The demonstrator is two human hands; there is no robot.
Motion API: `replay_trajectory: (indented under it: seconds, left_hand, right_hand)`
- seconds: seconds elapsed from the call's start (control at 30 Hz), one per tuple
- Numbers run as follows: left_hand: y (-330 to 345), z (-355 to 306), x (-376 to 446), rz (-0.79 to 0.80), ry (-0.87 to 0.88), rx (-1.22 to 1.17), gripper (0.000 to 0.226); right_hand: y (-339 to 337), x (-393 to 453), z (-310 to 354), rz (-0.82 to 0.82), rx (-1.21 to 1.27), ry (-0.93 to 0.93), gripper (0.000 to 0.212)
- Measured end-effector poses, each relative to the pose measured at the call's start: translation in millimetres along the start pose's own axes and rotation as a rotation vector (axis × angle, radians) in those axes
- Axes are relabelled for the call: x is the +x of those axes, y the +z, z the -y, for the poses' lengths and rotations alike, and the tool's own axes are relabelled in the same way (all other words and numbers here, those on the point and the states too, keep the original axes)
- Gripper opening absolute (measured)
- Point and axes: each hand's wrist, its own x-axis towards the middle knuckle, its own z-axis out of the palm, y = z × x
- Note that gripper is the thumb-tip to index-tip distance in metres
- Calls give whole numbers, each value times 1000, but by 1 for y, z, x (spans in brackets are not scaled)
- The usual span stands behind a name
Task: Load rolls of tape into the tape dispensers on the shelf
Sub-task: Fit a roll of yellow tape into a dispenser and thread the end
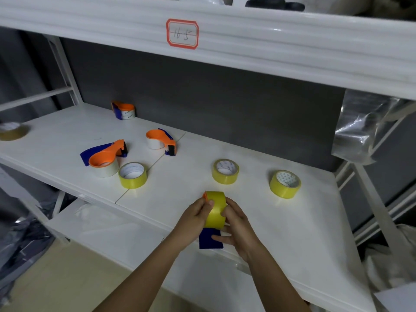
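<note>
Both hands hold an orange-and-blue tape dispenser (210, 240) with a yellow tape roll (216, 210) on it, over the shelf's front edge. My left hand (194, 218) grips the roll's left side, thumb near the orange hub. My right hand (236, 228) wraps the roll's right side, fingers on the blue handle. Three more yellow rolls lie flat on the white shelf (180, 192): one at left (132, 175), one in the middle (225, 171), one at right (285, 184). Three dispensers holding white rolls sit at near left (104, 157), centre (161, 141) and back (123, 110).
A brownish tape roll (13, 132) lies at the shelf's far left edge. An upper shelf with a red-bordered label (182, 33) overhangs. A clear plastic bag (358, 134) hangs at the right by the frame. A lower shelf (108, 235) sits below.
</note>
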Motion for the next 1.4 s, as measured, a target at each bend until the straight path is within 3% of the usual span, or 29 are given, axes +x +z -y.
replay_trajectory:
  seconds: [0.2,0.3,0.37,0.43,0.47,0.53,0.6,0.67,0.9,0.97,1.23,1.4]
  left_hand:
    - [-2,4,-1,34,-8,33,22]
    - [0,6,-3,73,6,96,32]
    - [-1,6,-4,31,9,73,30]
    - [-4,4,-4,-27,13,70,27]
    - [-5,4,-4,-43,17,73,27]
    - [-8,4,-3,-42,25,53,29]
    - [-9,3,-2,-24,20,21,31]
    - [-9,0,-2,-21,5,1,31]
    - [-11,-2,-7,126,-61,-47,21]
    - [-13,0,-7,152,-50,-32,28]
    - [-20,6,-8,95,28,169,33]
    - [-25,8,-5,113,43,208,41]
  right_hand:
    - [9,-3,2,-55,-34,58,27]
    - [10,-3,5,-54,-77,91,29]
    - [5,0,1,-169,-280,-46,31]
    - [-8,0,-4,-339,-561,-330,27]
    - [-15,-1,-6,-315,-617,-459,24]
    - [-25,-1,-7,-131,-780,-638,41]
    - [-25,1,-3,-8,-974,-704,51]
    - [-23,4,5,11,-995,-732,54]
    - [-19,13,26,22,-1187,-719,43]
    - [-17,15,32,38,-1240,-691,41]
    - [-13,3,41,56,-1196,-709,32]
    - [-13,-3,39,75,-1182,-710,40]
